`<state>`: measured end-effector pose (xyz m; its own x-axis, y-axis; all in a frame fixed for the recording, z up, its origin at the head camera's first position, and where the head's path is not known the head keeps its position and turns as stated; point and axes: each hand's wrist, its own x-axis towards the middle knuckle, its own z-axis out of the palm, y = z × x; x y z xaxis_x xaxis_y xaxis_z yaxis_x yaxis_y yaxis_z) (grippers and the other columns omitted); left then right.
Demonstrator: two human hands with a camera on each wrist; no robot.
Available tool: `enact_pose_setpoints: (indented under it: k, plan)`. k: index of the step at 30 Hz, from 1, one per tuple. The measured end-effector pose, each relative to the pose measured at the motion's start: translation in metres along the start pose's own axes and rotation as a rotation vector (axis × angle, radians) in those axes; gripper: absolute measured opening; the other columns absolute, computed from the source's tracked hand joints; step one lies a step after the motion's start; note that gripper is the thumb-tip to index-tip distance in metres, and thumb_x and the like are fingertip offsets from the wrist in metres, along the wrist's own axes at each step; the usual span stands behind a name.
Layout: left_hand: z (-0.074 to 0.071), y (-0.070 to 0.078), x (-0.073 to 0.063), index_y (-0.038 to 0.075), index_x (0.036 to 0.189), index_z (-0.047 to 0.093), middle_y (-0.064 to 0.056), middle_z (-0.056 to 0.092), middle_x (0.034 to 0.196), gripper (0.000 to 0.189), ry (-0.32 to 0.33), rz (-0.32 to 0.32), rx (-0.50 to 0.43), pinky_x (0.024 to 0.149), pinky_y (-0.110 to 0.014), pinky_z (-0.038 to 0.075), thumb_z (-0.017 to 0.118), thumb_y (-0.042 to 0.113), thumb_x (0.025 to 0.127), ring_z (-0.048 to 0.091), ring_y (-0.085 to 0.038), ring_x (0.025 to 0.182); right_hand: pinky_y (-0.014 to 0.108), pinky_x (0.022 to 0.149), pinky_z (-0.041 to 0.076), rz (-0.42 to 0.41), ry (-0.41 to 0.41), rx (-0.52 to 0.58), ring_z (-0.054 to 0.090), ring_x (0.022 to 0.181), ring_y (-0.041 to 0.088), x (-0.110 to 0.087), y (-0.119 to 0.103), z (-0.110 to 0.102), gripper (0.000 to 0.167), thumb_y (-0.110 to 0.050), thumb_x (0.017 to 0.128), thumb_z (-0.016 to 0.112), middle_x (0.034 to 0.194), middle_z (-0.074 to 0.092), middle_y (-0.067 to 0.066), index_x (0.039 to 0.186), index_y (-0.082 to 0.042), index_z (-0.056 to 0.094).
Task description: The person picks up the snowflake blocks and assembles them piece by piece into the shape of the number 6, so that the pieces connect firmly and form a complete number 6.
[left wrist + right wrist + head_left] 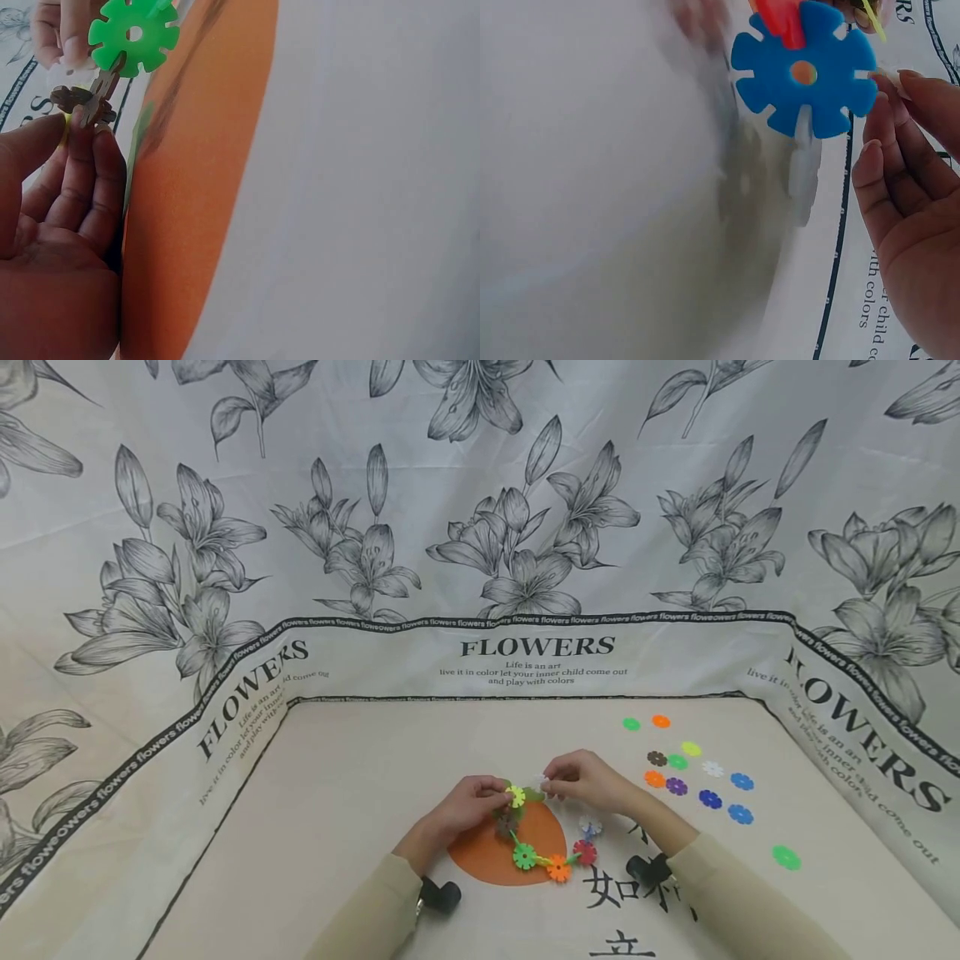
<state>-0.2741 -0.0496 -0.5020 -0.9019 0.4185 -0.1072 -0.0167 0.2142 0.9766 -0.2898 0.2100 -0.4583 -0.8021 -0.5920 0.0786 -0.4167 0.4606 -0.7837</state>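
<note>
A chain of slotted, flower-shaped plastic discs hangs in a curve below my hands. My left hand [468, 806] pinches its yellow disc [515, 796] between thumb and fingers. Beside those fingertips a brown disc [101, 94] joins a green disc [135, 37]. Farther along come an orange disc [558, 868], a red disc [584, 852] and a blue disc [802, 75], with a white disc [804, 184] slotted into the blue one. Held in the fingertips of my right hand [588, 779] is another white disc [542, 786], partly hidden and close to the yellow one.
Several loose discs lie to the right, among them a brown disc [657, 758], a purple disc [677, 787] and a green disc [786, 857]. Under the chain the cloth [337, 827] bears an orange printed circle [480, 860] and black characters. Flower-printed fabric [525, 568] rises behind.
</note>
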Motion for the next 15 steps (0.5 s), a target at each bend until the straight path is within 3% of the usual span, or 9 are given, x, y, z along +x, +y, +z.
enact_pose_setpoints:
  k: [15]
  plan:
    - [-0.0004, -0.0006, -0.0004, -0.001, 0.109, 0.071, -0.004, 0.072, 0.09, 0.018, -0.005, 0.009, -0.008, 0.087, -0.031, 0.054, 0.065, 0.015, 0.101, 0.064, -0.014, 0.084, 0.026, 0.077, 0.055, -0.041, -0.032, -0.031, 0.066, 0.082, 0.012, 0.0018, -0.0003, 0.0085, 0.012, -0.01, 0.097, 0.07, 0.095, 0.077, 0.004, 0.104, -0.007, 0.079]
